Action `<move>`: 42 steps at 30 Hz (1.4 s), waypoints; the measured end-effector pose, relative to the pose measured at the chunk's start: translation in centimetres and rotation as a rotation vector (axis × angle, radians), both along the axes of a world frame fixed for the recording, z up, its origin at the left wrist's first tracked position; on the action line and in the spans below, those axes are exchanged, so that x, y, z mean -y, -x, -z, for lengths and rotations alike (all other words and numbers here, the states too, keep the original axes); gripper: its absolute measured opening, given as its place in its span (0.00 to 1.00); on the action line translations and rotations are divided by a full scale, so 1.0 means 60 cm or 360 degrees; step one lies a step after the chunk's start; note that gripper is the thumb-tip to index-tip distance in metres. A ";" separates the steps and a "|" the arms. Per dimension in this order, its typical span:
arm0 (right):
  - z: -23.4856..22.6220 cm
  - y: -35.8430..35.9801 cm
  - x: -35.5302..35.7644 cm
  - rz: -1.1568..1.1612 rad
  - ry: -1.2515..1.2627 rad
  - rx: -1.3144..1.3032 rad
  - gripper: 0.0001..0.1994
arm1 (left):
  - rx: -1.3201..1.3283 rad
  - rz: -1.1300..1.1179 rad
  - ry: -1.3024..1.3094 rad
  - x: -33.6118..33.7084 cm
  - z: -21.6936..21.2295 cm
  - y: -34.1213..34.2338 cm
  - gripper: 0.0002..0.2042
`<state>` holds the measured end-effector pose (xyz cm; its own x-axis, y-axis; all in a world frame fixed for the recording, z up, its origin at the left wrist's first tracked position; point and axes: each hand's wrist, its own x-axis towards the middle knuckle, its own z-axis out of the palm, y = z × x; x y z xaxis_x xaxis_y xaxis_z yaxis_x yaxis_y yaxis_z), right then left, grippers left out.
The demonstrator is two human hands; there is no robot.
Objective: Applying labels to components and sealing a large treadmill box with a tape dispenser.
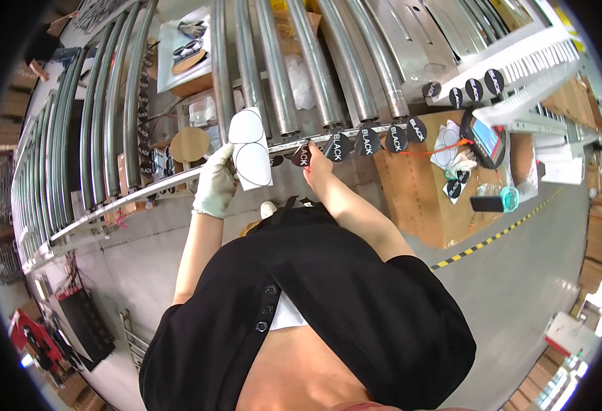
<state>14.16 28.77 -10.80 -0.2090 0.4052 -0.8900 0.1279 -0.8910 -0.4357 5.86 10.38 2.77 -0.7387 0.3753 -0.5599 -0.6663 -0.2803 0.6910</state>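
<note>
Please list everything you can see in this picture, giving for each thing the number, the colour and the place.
White sheet: one, white with two round outlines, left hand
Round labels: over ten, black, mostly along the conveyor's near edge
Metal rollers: many, grey, across the top
Brown disc: one, brown, left of the sheet
Cardboard box: one, brown, right of the hands
Handheld device: one, black with lit screen, above the box
Tape roll: one, teal, box's right side
Floor stripe: one, yellow and black, right
Left hand: one, whitish glove, on the sheet
Right hand: one, bare, at a label
</note>
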 end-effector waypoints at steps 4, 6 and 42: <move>-0.040 -0.033 0.006 -0.0690 0.0056 0.0298 0.20 | -0.0116 0.0288 -0.0109 -0.009 0.014 0.011 0.13; -0.062 -0.071 0.007 -0.0819 0.0290 -0.0250 0.24 | -0.0226 0.0393 -0.0008 -0.058 -0.025 -0.009 0.08; 0.168 -0.471 -0.505 0.0003 -0.0780 0.1066 0.14 | -0.0358 0.1061 0.0721 -0.502 -0.133 -0.233 0.10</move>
